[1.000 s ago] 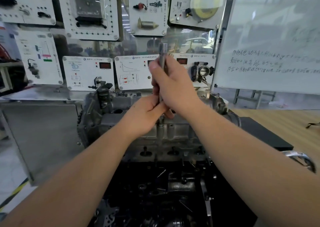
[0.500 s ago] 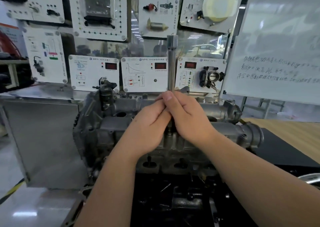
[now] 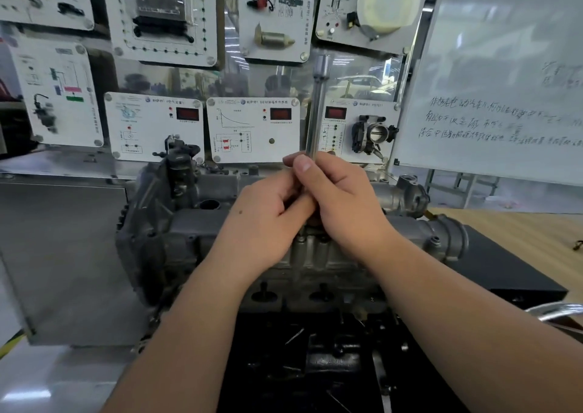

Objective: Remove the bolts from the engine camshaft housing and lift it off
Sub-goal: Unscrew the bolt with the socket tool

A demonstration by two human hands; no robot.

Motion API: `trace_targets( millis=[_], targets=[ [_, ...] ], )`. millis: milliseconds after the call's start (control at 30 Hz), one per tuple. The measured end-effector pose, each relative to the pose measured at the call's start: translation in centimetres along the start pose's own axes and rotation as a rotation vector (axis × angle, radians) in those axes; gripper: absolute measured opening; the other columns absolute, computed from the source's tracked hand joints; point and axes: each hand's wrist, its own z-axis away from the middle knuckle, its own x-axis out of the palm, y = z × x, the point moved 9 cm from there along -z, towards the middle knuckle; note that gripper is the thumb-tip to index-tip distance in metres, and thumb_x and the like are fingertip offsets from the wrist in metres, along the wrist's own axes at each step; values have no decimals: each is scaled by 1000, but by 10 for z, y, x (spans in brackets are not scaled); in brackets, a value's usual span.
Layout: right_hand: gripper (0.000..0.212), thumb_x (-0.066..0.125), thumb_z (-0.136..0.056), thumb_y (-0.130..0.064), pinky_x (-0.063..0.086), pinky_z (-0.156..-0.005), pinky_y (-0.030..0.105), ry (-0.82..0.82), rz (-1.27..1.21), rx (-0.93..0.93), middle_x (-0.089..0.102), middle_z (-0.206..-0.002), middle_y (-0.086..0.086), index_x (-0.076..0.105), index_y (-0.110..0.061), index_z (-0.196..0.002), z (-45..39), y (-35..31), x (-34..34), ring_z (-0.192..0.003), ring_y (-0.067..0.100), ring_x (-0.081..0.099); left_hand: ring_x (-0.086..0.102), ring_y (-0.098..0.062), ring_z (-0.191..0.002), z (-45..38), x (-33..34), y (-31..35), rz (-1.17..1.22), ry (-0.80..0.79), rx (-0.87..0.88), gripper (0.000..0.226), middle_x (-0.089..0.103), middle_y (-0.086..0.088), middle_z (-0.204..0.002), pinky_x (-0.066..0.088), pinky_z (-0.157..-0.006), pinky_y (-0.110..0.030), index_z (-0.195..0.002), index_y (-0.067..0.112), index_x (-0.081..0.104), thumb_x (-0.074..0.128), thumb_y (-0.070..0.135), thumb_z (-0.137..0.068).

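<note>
Camshaft housing (image 3: 202,229): grey cast metal, sitting on top of the engine at the middle of the view, running left to right, with a round opening showing on its upper face left of the hands. Whether any bolts are out cannot be told.

Extension bar (image 3: 316,110): bright steel shaft, standing nearly upright over the housing, a thicker collar at its top end. Its lower end is disappearing between the hands, so its contact with a bolt is not showing.

Left hand (image 3: 268,220): fingers curling around the bar's lower part from the left, pressing against the other hand.

Right hand (image 3: 340,201): wrapping the same shaft from the right, thumb lying upward along it. Both hands are working close together, clamped on the bar.

Engine block (image 3: 315,359): dark, cluttered, lying below the housing nearer the camera.

Throttle body (image 3: 372,133): mounted on a white training panel behind and to the right of the bar.

Display panels (image 3: 252,129): white boards with red readouts, hanging in rows behind the engine.

Whiteboard (image 3: 504,81): standing at right, carrying handwritten lines.

Wooden tabletop (image 3: 520,226): showing at right, beyond the engine.
</note>
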Motion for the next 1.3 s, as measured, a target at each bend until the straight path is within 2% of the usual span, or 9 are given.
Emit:
trace_targets(
  millis=[100,200,333,500,700,867,1000,1200,1300],
  targets=[
    [23,51,-98,-37,54,-82,24,-25,39,-4,74,-93,-16,72,-36,-87,0,-2,1,-93,0,67,65,-7,-82,2,0,-4,35,-44,-10,20,71,12,-89,50,-72,-30,-110,24,67,48,31,-106],
    [23,47,-100,-38,47,-86,14,-47,67,-4,71,-102,-24,69,-37,-96,0,-2,3,-104,-4,65,63,-15,-78,4,-2,-5,62,-92,-13,21,69,1,-87,50,-73,-35,-110,26,66,45,28,-108],
    [24,55,-89,-53,53,-84,23,-24,-22,11,74,-95,-17,71,-37,-97,0,0,1,-96,3,69,68,-11,-92,3,-1,1,24,-75,27,17,73,8,-98,54,-83,-41,-113,25,65,51,27,-104],
    [26,58,-98,-30,47,-61,24,41,-5,-14,61,-67,-6,67,-14,-81,3,-3,-4,-66,6,56,68,-4,-91,3,-2,-3,24,2,19,14,73,13,-98,56,-81,-36,-112,27,62,55,33,-101],
    [32,48,-105,-23,53,-71,34,42,161,-57,71,-83,9,72,-5,-92,7,-5,-6,-80,23,65,62,8,-97,9,1,-4,33,-61,19,20,69,21,-102,44,-77,-5,-117,37,60,44,30,-107],
    [36,47,-100,-38,52,-71,34,47,140,-29,67,-82,5,69,-9,-96,7,-6,-3,-78,17,63,65,2,-98,9,-3,-1,27,-20,37,21,71,16,-105,51,-84,-19,-120,27,65,50,27,-104],
    [17,49,-101,-37,47,-72,16,42,117,-37,64,-78,-22,65,-32,-103,7,-6,-3,-78,-2,60,68,-2,-95,9,1,-2,56,35,20,21,73,16,-100,57,-86,-37,-112,28,64,52,39,-99],
    [27,40,-105,-33,42,-86,7,-52,141,-42,66,-102,-29,63,-31,-120,8,-7,5,-105,-10,61,65,4,-101,10,1,-1,91,-44,46,24,70,26,-106,48,-80,-11,-119,40,61,43,36,-104],
    [30,37,-105,-40,40,-88,6,-78,110,-32,65,-111,-30,62,-35,-121,8,-5,7,-109,-11,59,67,-4,-94,9,-1,0,52,-40,46,25,72,16,-99,54,-82,-30,-113,32,65,44,39,-100]
  ],
)
